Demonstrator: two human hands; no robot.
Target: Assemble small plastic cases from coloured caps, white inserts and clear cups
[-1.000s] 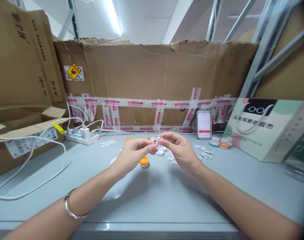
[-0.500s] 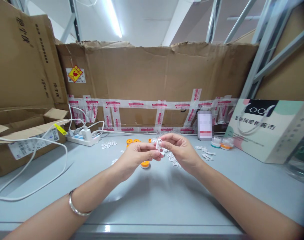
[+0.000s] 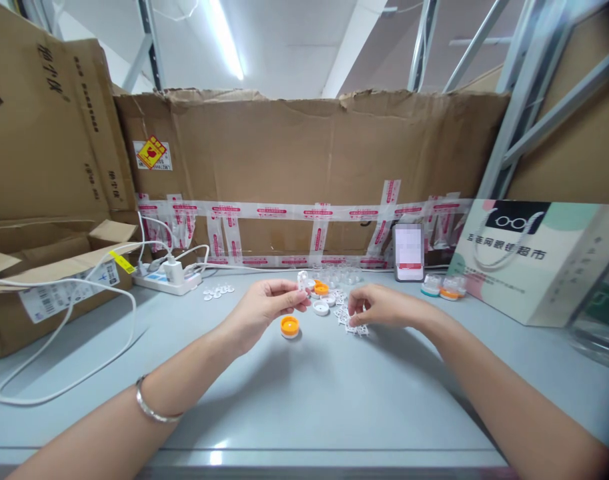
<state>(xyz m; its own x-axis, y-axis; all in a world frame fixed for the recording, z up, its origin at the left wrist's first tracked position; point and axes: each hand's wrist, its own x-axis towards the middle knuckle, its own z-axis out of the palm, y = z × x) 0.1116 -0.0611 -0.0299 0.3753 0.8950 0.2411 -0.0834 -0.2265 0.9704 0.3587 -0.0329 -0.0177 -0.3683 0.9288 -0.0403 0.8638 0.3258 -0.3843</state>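
Observation:
My left hand is closed, with thumb and fingertips pinching a small white plastic part upright above the table. My right hand reaches down to a pile of small white openwork plastic pieces. Its thumb and fingers are drawn together at the pile, and I cannot see what is between them. Below my left hand stands an orange round cap on a white base. A white round cap lies between my hands, with orange caps just behind it.
Clear plastic pieces lie at the back, white discs at left. A phone leans on the cardboard, near lidded round cases. A paper bag stands right; a power strip and open carton stand left.
My right hand has let go of the white plastic part and moved right and down to the pile of white pieces. My left hand keeps the part, slightly further left.

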